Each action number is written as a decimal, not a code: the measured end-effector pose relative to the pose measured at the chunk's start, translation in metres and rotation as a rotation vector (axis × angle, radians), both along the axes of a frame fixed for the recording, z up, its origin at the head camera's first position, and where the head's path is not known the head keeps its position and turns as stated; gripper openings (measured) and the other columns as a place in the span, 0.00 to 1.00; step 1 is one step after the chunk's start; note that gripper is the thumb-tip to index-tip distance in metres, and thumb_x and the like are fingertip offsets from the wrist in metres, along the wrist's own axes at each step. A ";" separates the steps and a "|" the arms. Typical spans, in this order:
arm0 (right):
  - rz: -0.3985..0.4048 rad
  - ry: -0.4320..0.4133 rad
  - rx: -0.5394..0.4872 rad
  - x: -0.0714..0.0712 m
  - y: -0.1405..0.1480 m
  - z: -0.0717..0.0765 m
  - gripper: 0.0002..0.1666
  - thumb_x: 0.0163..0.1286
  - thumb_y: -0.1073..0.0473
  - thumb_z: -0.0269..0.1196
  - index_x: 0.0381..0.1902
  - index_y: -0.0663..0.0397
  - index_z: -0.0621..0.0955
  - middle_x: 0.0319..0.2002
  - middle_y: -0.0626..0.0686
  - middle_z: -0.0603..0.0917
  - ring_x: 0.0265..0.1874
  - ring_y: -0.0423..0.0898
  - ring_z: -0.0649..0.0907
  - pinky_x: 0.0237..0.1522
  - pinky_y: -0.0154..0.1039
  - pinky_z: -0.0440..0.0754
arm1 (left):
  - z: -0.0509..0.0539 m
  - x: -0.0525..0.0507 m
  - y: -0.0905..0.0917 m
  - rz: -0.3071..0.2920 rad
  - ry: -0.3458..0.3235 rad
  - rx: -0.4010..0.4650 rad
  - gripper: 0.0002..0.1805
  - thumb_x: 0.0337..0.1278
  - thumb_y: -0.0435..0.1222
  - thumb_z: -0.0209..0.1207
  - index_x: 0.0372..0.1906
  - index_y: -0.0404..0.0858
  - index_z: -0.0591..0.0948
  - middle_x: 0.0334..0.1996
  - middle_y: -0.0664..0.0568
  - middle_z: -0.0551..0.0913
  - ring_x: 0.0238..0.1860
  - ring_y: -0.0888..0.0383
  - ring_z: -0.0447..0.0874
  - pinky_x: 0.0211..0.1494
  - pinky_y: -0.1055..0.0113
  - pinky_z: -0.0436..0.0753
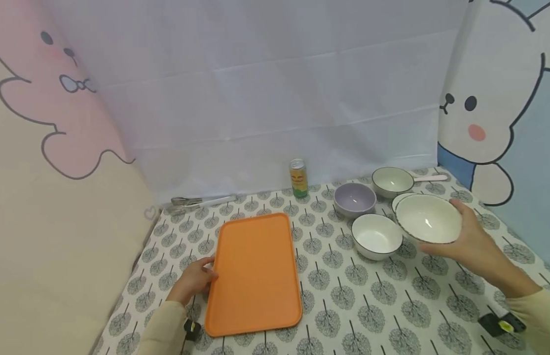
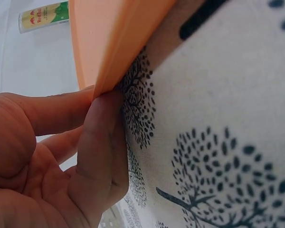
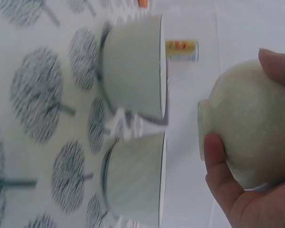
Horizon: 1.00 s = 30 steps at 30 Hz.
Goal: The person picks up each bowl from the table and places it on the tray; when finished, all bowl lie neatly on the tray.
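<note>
Far wall: white hanging sheet (image 1: 266,98), horizontal creases and soft folds noted; bottom meets the far edge of the tablecloth (image 1: 341,340).
Left wall: cream covering (image 1: 44,246); pink cartoon figure (image 1: 75,153) with pale bow (image 1: 81,85) at upper part; small outlined heart (image 1: 150,213) low, near the far corner.
Right wall: pale blue covering (image 1: 532,158); white cartoon animal (image 1: 492,98), dark outlines, pink cheek (image 1: 476,132).
Table surface: white cloth, repeating dark tree prints (image 1: 324,321), trunks pointing far.
Light: soft, fairly even throughout.
</note>
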State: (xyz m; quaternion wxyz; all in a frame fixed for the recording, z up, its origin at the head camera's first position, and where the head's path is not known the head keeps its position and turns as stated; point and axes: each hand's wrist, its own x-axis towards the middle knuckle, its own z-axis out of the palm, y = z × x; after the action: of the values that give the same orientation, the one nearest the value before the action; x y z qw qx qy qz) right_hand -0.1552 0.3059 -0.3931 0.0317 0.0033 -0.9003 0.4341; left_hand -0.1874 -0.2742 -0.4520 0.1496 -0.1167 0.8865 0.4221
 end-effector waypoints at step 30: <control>0.310 0.050 -0.203 -0.057 -0.172 -0.017 0.81 0.39 0.50 0.85 0.78 0.65 0.45 0.69 0.71 0.61 0.61 0.70 0.72 0.59 0.66 0.72 | -0.001 0.002 0.004 0.055 0.000 0.010 0.30 0.62 0.25 0.60 0.70 0.27 0.69 0.41 0.39 0.82 0.37 0.49 0.86 0.40 0.55 0.87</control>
State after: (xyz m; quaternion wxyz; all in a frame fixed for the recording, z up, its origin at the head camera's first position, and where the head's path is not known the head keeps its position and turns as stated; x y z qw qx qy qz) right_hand -0.2118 0.1336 -0.4102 -0.0131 0.1493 -0.8395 0.5223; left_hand -0.1858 -0.2704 -0.4525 0.1386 -0.1401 0.8808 0.4306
